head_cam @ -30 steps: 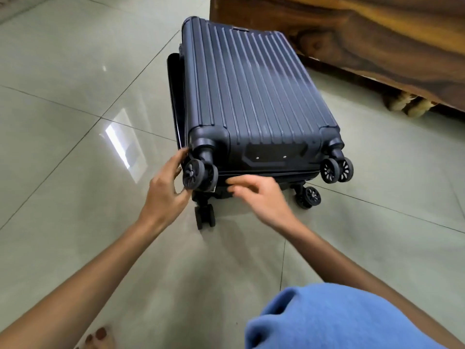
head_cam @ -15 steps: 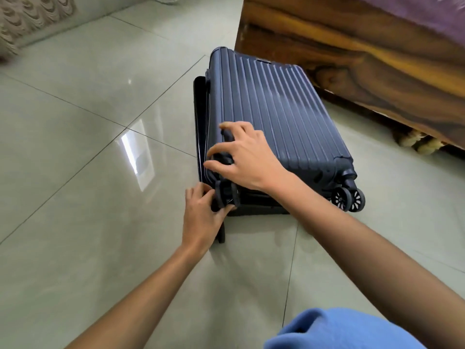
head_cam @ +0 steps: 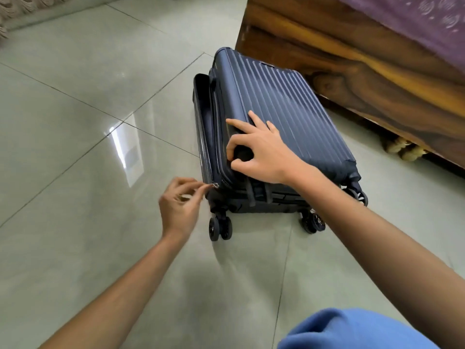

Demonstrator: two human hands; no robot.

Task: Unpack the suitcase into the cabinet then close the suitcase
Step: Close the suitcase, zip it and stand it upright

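Left hand pinches the zipper pull at the near corner of the suitcase — right hand grips its shell just above.

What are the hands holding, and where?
The left hand pinches the suitcase zipper pull at its near corner; the right hand grips the upper shell's corner wheel.

Bright, even light, with a white glare patch on the glossy floor. The left hand is motion-blurred.
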